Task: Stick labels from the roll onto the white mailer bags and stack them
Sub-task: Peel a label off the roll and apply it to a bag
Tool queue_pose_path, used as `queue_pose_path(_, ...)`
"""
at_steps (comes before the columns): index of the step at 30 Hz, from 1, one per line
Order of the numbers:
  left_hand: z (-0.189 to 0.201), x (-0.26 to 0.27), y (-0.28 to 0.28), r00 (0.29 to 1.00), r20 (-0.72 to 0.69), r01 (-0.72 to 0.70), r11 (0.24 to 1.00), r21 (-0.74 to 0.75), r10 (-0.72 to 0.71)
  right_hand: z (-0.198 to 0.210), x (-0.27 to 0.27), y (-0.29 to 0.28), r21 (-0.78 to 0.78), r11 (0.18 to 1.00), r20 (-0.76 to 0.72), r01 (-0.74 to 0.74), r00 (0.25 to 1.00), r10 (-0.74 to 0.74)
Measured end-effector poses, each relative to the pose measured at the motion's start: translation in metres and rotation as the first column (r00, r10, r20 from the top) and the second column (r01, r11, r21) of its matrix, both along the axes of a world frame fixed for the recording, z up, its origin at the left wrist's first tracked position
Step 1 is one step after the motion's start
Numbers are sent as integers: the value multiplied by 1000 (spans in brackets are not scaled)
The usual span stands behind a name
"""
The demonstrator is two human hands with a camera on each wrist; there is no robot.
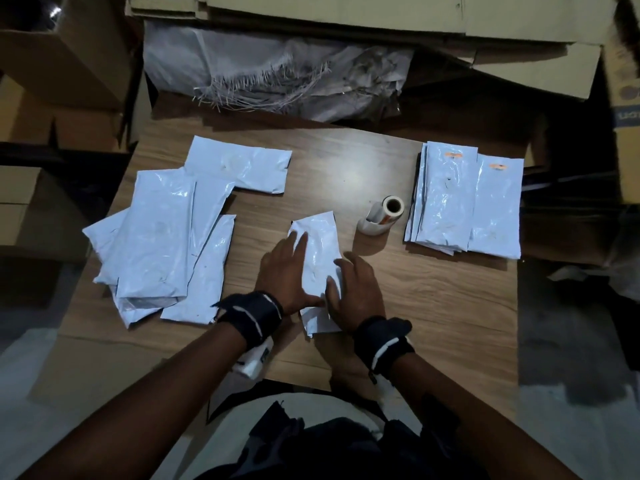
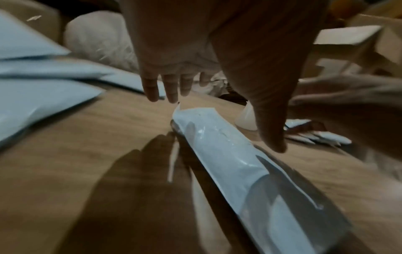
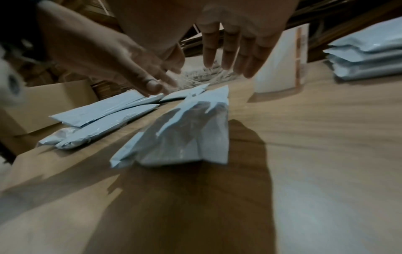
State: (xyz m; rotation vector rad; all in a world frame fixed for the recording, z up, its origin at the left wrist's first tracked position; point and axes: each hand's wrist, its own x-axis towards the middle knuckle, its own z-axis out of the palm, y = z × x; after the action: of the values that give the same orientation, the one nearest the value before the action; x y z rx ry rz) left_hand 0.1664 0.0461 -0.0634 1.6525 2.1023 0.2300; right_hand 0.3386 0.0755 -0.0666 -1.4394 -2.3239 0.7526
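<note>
- You are resting both hands, fingers straight and holding nothing, over the bag [image 1: 317, 268] lying mid-table, its long axis running near to far.
- Your left hand [image 1: 285, 271] is flanking it on the left, your right hand [image 1: 353, 289] on the right.
- The label roll [image 1: 381, 214] is standing far-right of the bag, nearer your right hand.
</note>
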Motion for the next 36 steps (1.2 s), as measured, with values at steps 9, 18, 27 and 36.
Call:
queue_pose_path(9, -26, -22, 46, 961, -67, 208, 862, -461, -268, -60, -35, 23, -164, 947, 195, -276, 932, 305)
queue_pose_path(18, -33, -32, 45, 939, -58, 273, 838, -472, -338, -62, -37, -2, -174, 983, 197, -64, 975, 98)
queue_pose_path(27, -23, -38, 48, 913, 12, 361, 795, -487, -407, -46, -19, -6, -295, 949, 153, -107, 976, 157)
queue_pose_path(36, 16, 17, 79, 935, -36, 353, 909, 221, -354, -30, 46, 18, -278, 959, 80, 60, 996, -40)
